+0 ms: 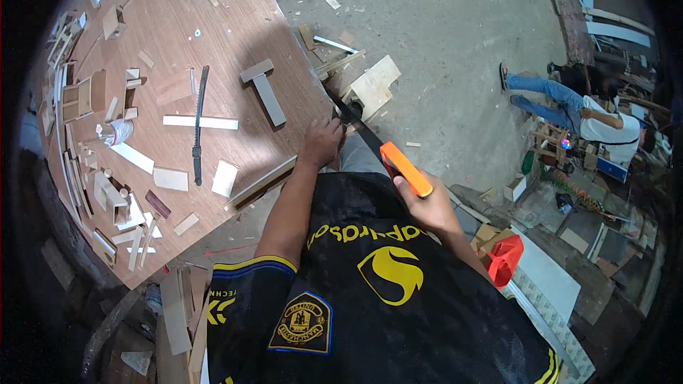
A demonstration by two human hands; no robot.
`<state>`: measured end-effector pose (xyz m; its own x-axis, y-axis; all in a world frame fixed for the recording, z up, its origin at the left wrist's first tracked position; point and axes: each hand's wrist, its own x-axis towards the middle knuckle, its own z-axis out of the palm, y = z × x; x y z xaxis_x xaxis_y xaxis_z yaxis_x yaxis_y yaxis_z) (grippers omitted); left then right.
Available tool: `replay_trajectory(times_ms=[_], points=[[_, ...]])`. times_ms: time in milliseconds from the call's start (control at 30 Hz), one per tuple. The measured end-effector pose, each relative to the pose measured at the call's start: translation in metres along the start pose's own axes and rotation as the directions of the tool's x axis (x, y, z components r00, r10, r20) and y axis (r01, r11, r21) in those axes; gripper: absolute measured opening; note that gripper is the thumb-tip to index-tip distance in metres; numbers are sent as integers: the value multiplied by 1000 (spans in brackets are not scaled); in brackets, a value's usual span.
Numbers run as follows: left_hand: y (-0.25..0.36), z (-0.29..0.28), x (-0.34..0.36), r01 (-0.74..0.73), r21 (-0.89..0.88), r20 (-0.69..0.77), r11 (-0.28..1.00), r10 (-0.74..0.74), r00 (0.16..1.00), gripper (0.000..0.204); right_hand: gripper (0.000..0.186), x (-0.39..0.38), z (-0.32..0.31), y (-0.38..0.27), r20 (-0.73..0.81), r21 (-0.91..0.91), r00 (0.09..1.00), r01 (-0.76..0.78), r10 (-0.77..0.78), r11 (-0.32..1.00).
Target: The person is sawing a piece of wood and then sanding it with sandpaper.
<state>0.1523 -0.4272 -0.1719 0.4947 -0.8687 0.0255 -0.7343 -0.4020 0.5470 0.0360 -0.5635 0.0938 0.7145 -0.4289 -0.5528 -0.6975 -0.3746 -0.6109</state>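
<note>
My right hand (pixel 427 203) is closed around the orange handle of a handsaw (pixel 366 134). Its dark blade slants up and left to the edge of the wooden table (pixel 235 14). Close beside the blade, my left hand (pixel 324 141) rests at the table's edge with its fingers curled. What lies under those fingers is hidden, and I cannot tell whether the blade touches it. On the tabletop left of that hand, two grey-faced wood pieces (pixel 269 99) form a T shape. A long thin black tool (pixel 199 128) lies across a white-faced strip (pixel 178 121).
Wood offcuts, small boxes and a roll of whitish material (pixel 119 131) crowd the table's left side. A pale board scrap (pixel 376 80) lies on the concrete floor beyond the edge. Another person in a white shirt (pixel 608 128) is at the right, among scrap. A red bag (pixel 505 259) sits nearer.
</note>
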Motion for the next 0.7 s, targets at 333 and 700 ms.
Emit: replay_trajectory(times_ms=[333, 700], points=[[-4, 11, -6, -11, 38, -125, 999, 16, 992, 15, 32, -46, -39, -26, 161, -158, 979, -99, 125, 982], [3, 7, -3, 52, 11, -61, 999, -51, 997, 16, 29, -29, -8, -7, 25, -50, 1000, 1, 0, 999]])
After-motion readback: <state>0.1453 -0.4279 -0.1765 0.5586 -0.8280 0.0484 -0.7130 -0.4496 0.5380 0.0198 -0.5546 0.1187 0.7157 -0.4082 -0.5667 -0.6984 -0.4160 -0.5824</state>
